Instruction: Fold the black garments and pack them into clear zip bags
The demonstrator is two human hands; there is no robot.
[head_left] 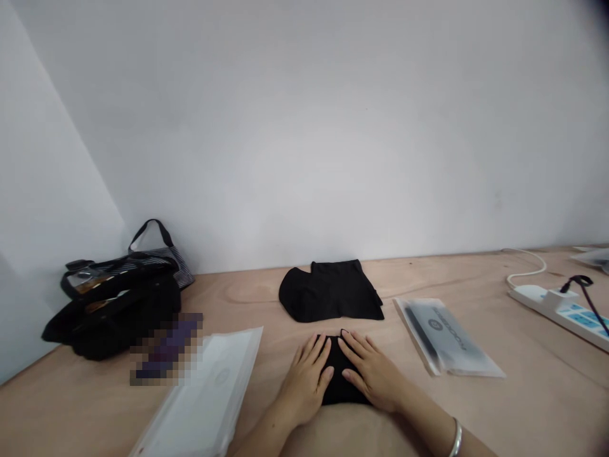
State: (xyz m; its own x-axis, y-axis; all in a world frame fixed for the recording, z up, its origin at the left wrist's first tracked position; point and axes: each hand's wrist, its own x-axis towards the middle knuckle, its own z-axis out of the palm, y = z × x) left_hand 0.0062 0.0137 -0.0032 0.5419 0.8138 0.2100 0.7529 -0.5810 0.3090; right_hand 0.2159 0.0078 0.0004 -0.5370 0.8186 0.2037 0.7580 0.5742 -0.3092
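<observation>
A folded piece of black cloth (337, 374) lies on the wooden table in front of me. My left hand (307, 377) rests flat on its left side, fingers stretched out. On the right side of the same cloth lies my right hand (372, 371), palm down with its fingers extended. Both hands cover parts of the cloth, so its full outline is hidden. Just beyond the fingertips, a second black cloth item (330, 292) is spread flat, with a rounded left end and straight edges at right.
Left of my hands is a clear plastic bag (209, 393). A frosted packet (450, 336) with dark contents lies to the right. A black bag (128, 311) and a striped bag (178, 260) stand far left. A white power strip (566, 311) with cables sits far right.
</observation>
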